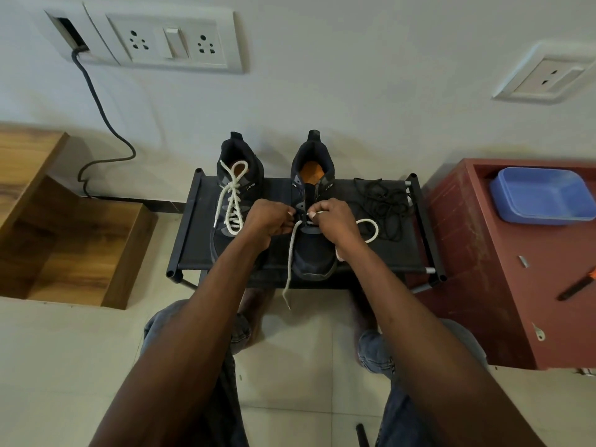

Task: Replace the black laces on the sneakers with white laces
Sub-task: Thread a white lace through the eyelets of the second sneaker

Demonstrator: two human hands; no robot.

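Two black sneakers stand on a low black rack point(190, 221), toes toward me. The left sneaker point(237, 175) carries a white lace, threaded and tied. The right sneaker point(314, 253) has a white lace point(292, 253) through its lowest eyelets only. My left hand point(267, 221) pinches one side of that lace, whose free end hangs over the rack's front edge. My right hand point(332, 221) pinches the other side at an eyelet; a loop of the lace curls out to its right. The removed black laces point(383, 204) lie in a tangle on the rack's right part.
A red cabinet point(483, 269) on the right holds a blue plastic tray point(541, 195) and an orange-handled tool point(577, 285). A wooden stepped unit point(64, 237) stands on the left. A black cable point(103, 124) runs down the wall from the sockets. My knees are below the rack.
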